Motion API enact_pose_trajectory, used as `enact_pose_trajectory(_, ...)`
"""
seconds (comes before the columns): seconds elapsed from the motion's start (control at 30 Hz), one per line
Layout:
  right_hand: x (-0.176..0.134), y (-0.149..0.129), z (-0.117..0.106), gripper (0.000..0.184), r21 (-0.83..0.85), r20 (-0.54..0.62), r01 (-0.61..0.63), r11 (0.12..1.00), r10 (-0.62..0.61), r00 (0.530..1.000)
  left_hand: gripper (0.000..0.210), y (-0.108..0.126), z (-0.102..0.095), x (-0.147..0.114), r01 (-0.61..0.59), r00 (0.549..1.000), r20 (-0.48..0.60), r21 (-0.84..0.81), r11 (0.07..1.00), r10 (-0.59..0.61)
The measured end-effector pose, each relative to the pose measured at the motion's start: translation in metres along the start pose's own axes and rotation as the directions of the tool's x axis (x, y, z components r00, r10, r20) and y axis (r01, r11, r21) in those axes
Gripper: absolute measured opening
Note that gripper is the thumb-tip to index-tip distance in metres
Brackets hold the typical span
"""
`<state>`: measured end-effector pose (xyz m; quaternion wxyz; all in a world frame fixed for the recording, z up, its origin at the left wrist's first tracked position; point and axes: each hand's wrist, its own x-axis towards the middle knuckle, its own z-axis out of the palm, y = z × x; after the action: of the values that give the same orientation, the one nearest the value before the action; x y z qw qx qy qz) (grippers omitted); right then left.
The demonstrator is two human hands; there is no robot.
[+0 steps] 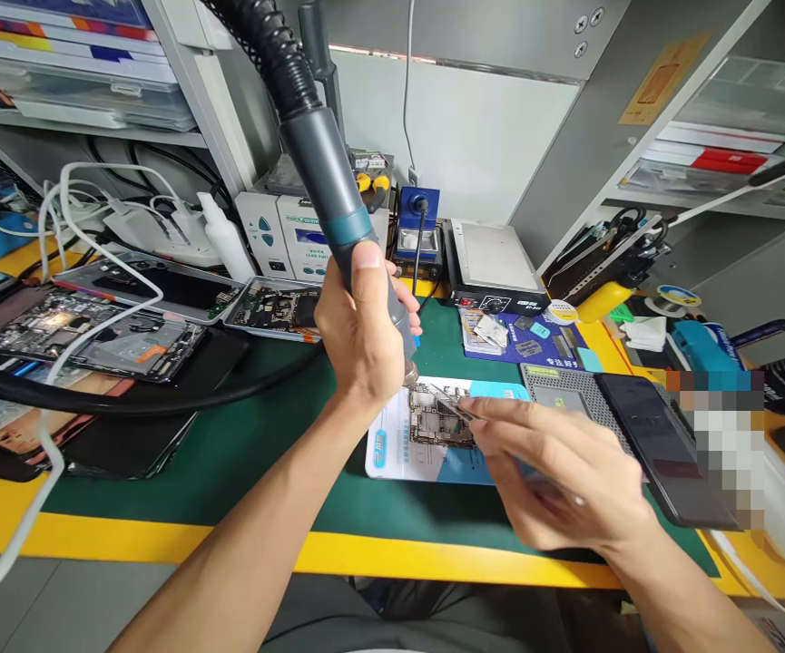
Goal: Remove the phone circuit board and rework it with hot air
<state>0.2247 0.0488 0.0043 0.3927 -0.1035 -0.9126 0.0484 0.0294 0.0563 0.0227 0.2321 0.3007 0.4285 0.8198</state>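
My left hand [365, 336] is wrapped round the dark grey handle of a hot air gun [328, 172], whose black ribbed hose runs up out of view. Its metal nozzle points down at the upper left edge of a phone circuit board [433, 419]. The board lies on a white and blue printed card [392, 453] on the green mat. From the right, my right hand [555, 462] pinches metal tweezers [456, 406], their tips over the board. Whether the tips touch a part on it is too small to tell.
Opened phones and boards [93, 331] lie at the left, with a black cable [161, 394] crossing in front. A hot air station [297, 238] and a heating plate box [494, 263] stand behind. A dark phone [664, 444] rests on a perforated metal tray [562, 385] at the right.
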Motion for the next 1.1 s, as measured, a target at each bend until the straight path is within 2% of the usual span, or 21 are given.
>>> enact_pose_trajectory(0.2,-0.002,-0.0084,-0.0003,0.027,-0.101,0.093,0.063,0.993,-0.053,0.994,0.042,0.0026,0.0006,-0.0009,0.002,1.0,0.001,0.018,1.0,-0.002)
enact_pose_trajectory(0.5,0.0004,-0.0092,0.0043,0.027,-0.069,0.103,0.1,0.993,-0.092,0.99,0.043,0.0054,0.0019,-0.0021,0.005,1.0,-0.001,0.008,1.0,-0.005)
enact_pose_trajectory(0.9,0.0015,-0.0088,0.0042,0.031,-0.095,0.097,0.081,0.992,-0.072,0.993,0.041,0.0046,0.0017,-0.0033,0.003,1.0,0.014,-0.014,1.0,-0.003)
enact_pose_trajectory(1.0,0.0021,-0.0068,0.0028,0.034,-0.041,0.058,0.014,0.999,-0.011,0.998,0.042,0.0046,0.0012,-0.003,0.004,1.0,0.019,0.003,1.0,-0.004)
enact_pose_trajectory(1.1,0.0024,0.0006,0.0004,0.038,0.101,-0.063,-0.138,0.985,0.145,0.987,0.041,0.0049,0.0008,-0.0023,0.011,1.0,0.022,-0.008,1.0,-0.011)
